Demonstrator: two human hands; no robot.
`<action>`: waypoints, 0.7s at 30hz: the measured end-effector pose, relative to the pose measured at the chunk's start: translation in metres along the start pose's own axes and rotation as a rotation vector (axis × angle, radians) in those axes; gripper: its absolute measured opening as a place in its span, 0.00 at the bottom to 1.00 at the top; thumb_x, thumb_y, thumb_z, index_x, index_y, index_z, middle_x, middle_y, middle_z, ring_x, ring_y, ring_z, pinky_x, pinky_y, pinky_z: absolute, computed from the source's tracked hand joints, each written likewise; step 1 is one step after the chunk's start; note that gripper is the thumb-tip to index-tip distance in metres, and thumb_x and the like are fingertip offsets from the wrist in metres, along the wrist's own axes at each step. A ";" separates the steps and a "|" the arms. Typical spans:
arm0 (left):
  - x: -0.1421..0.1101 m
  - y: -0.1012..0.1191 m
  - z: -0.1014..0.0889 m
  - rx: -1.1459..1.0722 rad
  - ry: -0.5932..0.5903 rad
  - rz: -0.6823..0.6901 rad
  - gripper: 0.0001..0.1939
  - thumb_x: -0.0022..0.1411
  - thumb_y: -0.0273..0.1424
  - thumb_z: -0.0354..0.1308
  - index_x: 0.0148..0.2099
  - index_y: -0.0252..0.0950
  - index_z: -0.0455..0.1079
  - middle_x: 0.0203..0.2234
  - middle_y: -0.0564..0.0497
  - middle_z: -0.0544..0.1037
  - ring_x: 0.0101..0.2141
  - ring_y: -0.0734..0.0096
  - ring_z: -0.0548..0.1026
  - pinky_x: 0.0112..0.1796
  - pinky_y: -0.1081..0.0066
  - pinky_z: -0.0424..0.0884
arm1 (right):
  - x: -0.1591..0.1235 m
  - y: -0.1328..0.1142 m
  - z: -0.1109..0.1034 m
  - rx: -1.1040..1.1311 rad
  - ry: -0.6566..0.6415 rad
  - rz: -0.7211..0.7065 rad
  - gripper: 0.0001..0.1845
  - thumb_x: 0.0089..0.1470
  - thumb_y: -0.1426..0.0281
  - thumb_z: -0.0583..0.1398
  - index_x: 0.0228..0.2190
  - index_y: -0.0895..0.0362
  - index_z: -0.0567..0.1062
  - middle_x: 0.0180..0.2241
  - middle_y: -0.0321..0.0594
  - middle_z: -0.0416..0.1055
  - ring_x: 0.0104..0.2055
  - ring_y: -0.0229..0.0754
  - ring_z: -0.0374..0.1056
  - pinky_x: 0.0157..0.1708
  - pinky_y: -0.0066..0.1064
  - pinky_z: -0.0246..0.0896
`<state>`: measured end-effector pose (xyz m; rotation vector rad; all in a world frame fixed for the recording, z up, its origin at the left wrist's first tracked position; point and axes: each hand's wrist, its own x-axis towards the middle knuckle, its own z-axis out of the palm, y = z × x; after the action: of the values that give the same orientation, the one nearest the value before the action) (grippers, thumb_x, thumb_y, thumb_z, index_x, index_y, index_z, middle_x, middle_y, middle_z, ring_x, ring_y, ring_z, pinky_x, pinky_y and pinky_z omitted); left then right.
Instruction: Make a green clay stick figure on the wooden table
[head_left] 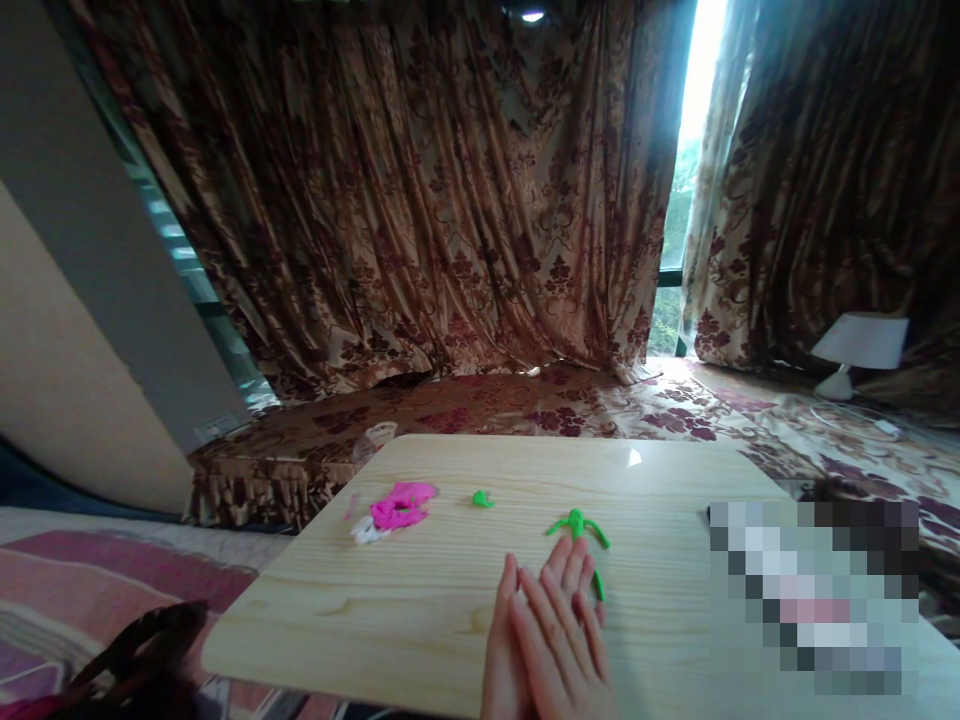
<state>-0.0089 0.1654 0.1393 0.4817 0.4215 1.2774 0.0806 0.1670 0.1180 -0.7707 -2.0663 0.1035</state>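
Note:
My left hand (504, 645) lies palm up above the table's near side, thumb to the left and fingertips pointing away from me. Across it rests my right hand (562, 640), palm down, its fingers pressed along the left palm. Whatever may be between the palms is hidden. Just beyond the fingertips is a bright green clay figure (576, 522) with thin curved limbs; my hands cover part of it. A small lump of green clay (482, 499) sits farther left. Beyond that lie a crumpled pink piece (401, 505) and a crumpled white piece (369, 531).
The light wooden table (375, 620) carries a pixelated item (817, 600) at its right. Behind its far left corner stands a clear plastic cup (375, 438). A white lamp (862, 340) stands on the patterned ledge (660, 405) below the curtains (450, 200).

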 end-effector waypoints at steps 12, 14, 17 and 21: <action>-0.012 -0.006 0.024 -0.069 0.131 0.053 0.31 0.53 0.50 0.45 0.53 0.37 0.65 0.53 0.45 0.65 0.59 0.59 0.51 0.55 0.60 0.52 | 0.011 0.004 -0.008 -0.037 0.037 0.041 0.32 0.55 0.70 0.52 0.59 0.57 0.47 0.60 0.44 0.47 0.60 0.54 0.47 0.54 0.52 0.49; -0.016 -0.013 0.023 -0.068 0.134 0.047 0.31 0.52 0.50 0.47 0.53 0.39 0.66 0.53 0.47 0.65 0.59 0.60 0.50 0.56 0.62 0.52 | 0.014 0.008 -0.015 -0.012 0.093 0.090 0.33 0.55 0.69 0.51 0.60 0.58 0.45 0.60 0.46 0.46 0.60 0.55 0.44 0.54 0.54 0.49; -0.017 -0.010 0.022 -0.088 0.139 0.086 0.32 0.51 0.52 0.47 0.54 0.41 0.64 0.54 0.50 0.64 0.59 0.62 0.49 0.56 0.63 0.51 | 0.009 0.003 -0.011 -0.011 0.074 0.000 0.31 0.55 0.72 0.50 0.59 0.52 0.48 0.59 0.39 0.52 0.59 0.51 0.48 0.54 0.48 0.51; -0.013 -0.011 0.024 -0.114 0.129 0.110 0.33 0.49 0.54 0.47 0.54 0.43 0.64 0.54 0.51 0.64 0.59 0.61 0.49 0.56 0.62 0.50 | 0.012 -0.002 -0.012 -0.007 -0.038 -0.020 0.30 0.56 0.71 0.51 0.59 0.48 0.49 0.60 0.36 0.49 0.61 0.48 0.46 0.58 0.46 0.44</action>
<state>0.0104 0.1482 0.1535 0.3305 0.4317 1.4355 0.0841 0.1690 0.1343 -0.7580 -2.1105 0.1000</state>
